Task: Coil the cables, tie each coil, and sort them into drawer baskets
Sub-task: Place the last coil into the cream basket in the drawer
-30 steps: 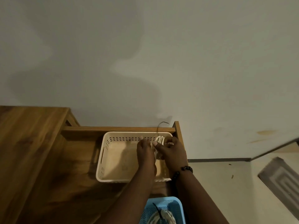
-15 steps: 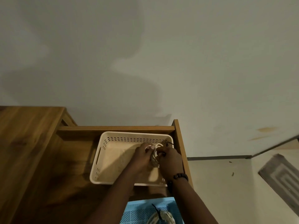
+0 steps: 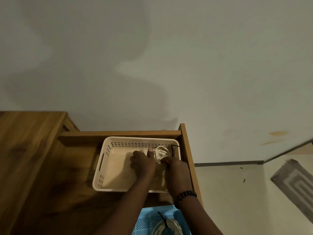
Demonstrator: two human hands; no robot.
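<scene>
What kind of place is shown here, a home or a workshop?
Probably a room in a home: an open wooden drawer holding a cream basket, a plain painted wall, and a tiled floor.

wooden drawer (image 3: 187,150) — holds: cream basket (image 3: 105,160) | blue basket (image 3: 144,221)

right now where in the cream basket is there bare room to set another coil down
The cream basket has its left half bare, from the handle-slot wall across to the left hand. The far right corner is crowded: the white coil sits there with both hands on it, the right hand along the right wall. The blue basket nearer you already holds a coil.
</scene>
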